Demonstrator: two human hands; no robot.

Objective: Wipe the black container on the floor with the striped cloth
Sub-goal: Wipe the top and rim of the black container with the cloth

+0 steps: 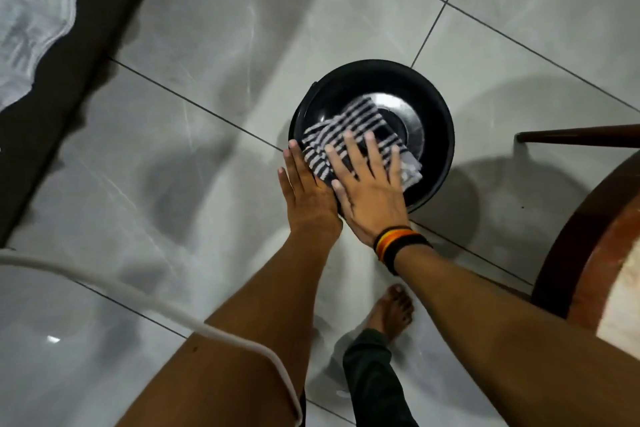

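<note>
Tiled floor | right hand flat on striped cloth | left hand open against black container

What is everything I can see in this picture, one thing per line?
black container: one, black, round, on the floor at centre.
striped cloth: one, black and white, lying in the container.
floor: grey glossy tiles.
cable: one, white, lower left.
wooden furniture: one piece, dark brown, right edge.
wristbands: black, orange and yellow, right wrist.
left hand: flat against the container's near rim.
right hand: spread flat on the cloth.
foot: one, bare, below.
</note>
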